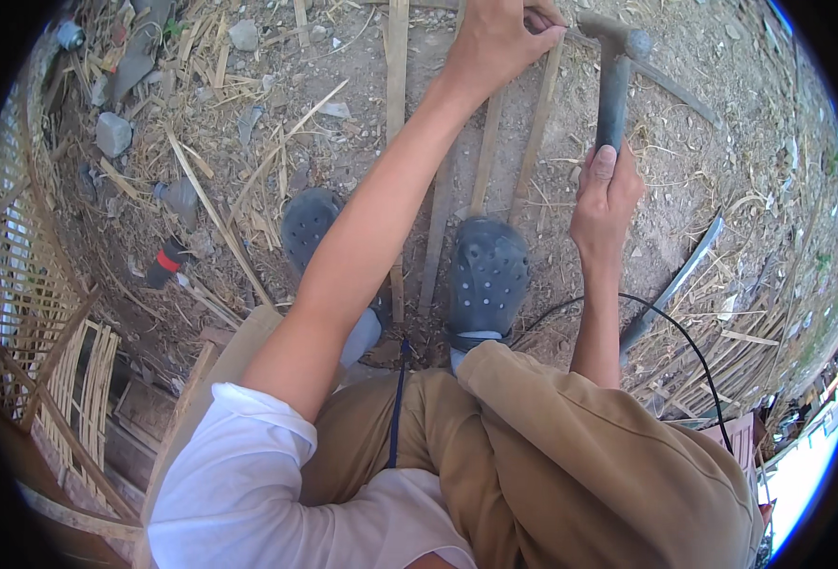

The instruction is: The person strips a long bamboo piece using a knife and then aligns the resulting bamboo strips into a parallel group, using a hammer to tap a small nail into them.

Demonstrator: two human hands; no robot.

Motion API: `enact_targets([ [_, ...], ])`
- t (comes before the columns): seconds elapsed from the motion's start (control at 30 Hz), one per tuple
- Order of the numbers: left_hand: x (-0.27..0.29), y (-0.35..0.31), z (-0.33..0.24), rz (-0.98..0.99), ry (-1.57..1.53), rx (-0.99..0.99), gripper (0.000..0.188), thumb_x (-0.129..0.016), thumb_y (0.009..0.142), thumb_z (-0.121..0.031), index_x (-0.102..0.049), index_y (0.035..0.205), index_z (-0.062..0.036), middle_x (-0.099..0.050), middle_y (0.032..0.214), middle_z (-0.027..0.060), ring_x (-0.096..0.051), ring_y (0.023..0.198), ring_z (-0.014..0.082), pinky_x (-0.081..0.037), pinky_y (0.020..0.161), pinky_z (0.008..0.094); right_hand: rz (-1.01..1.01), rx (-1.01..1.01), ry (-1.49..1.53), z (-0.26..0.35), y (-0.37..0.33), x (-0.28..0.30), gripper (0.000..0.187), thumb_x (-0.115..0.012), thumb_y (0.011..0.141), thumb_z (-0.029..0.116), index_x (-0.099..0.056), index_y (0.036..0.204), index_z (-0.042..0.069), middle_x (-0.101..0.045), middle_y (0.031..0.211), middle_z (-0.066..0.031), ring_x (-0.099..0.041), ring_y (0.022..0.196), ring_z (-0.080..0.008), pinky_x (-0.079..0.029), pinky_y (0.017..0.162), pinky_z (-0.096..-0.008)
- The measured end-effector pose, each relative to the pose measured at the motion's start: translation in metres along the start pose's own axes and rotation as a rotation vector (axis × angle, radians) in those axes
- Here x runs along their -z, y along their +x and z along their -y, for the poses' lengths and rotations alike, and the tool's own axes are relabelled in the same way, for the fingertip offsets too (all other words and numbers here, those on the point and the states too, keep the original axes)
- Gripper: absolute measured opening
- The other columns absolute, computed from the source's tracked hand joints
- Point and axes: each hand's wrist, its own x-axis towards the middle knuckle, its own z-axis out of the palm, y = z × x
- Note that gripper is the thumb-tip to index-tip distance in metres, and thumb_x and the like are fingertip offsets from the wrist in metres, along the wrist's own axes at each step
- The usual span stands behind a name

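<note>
My right hand (608, 194) is wrapped around the dark handle of a hammer (612, 100), thumb laid along it. The hammer's head is at the far end, just right of my left hand (509, 43). That left hand reaches far forward, thumb and fingers pinched together over the wooden strips; whatever is between the fingertips is too small to make out. Several narrow wooden strips lie lengthwise on the dirt, among them a long strip (397, 71) to the left and another strip (538, 128) below the left hand. A crosswise strip (680, 95) extends right from beneath the hammer head.
Grey clogs (490, 275) are on my feet among the strips. A long blade (689, 261) lies at right, near a black cable (689, 332). Left are a red-and-black cylindrical object (165, 263), stones (113, 135), wood scraps and a woven lattice (20, 247).
</note>
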Motion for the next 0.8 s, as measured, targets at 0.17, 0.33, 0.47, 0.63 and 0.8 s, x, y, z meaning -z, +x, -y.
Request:
enact_targets([
  [0.17,0.001,0.0,-0.004,0.013,0.048,0.005,0.042,-0.08,0.083,-0.005,-0.049,0.111,-0.004,-0.074,0.084,0.0123,-0.075,0.076,0.0213,-0.059,0.067,0.0326,0.015,-0.082,0.107,0.001,0.001,0.004,0.049,-0.041,0.112,0.04,-0.056,0.088,0.0,-0.048,0.057,-0.0083,-0.049,0.049,-0.0195,-0.035,0.049,-0.0399],
  [0.33,-0.001,0.0,-0.001,0.023,0.052,0.02,0.042,-0.079,0.083,-0.006,-0.049,0.112,-0.0039,-0.074,0.084,0.0118,-0.075,0.076,0.0209,-0.059,0.067,0.0323,0.049,0.003,-0.082,-0.005,0.004,0.005,0.047,-0.042,0.112,0.037,-0.055,0.091,-0.003,-0.046,0.057,-0.0127,-0.049,0.048,-0.0231,-0.036,0.05,-0.042],
  [0.47,0.0,-0.001,-0.006,0.025,0.058,0.02,0.042,-0.079,0.084,-0.005,-0.049,0.113,-0.0039,-0.074,0.086,0.0112,-0.074,0.077,0.0201,-0.059,0.069,0.032,0.022,-0.047,0.09,-0.006,-0.005,-0.002,0.046,-0.043,0.112,0.036,-0.056,0.095,-0.005,-0.045,0.057,-0.0164,-0.049,0.047,-0.0281,-0.035,0.049,-0.0448],
  [0.63,-0.002,0.0,-0.006,0.037,0.042,0.04,0.043,-0.079,0.084,-0.004,-0.048,0.114,-0.004,-0.074,0.088,0.0112,-0.074,0.078,0.0188,-0.059,0.071,0.0318,0.016,-0.096,0.114,-0.003,-0.006,-0.002,0.046,-0.043,0.112,0.035,-0.057,0.097,-0.006,-0.044,0.056,-0.0169,-0.049,0.046,-0.0318,-0.033,0.049,-0.0465],
  [0.8,-0.001,-0.002,-0.01,0.031,0.083,0.012,0.044,-0.079,0.084,-0.004,-0.047,0.114,-0.0045,-0.073,0.088,0.0111,-0.073,0.079,0.0193,-0.059,0.072,0.0317,0.041,-0.069,0.02,-0.004,0.0,-0.004,0.046,-0.045,0.111,0.036,-0.057,0.095,-0.005,-0.047,0.056,-0.0183,-0.051,0.049,-0.0344,-0.036,0.051,-0.0476],
])
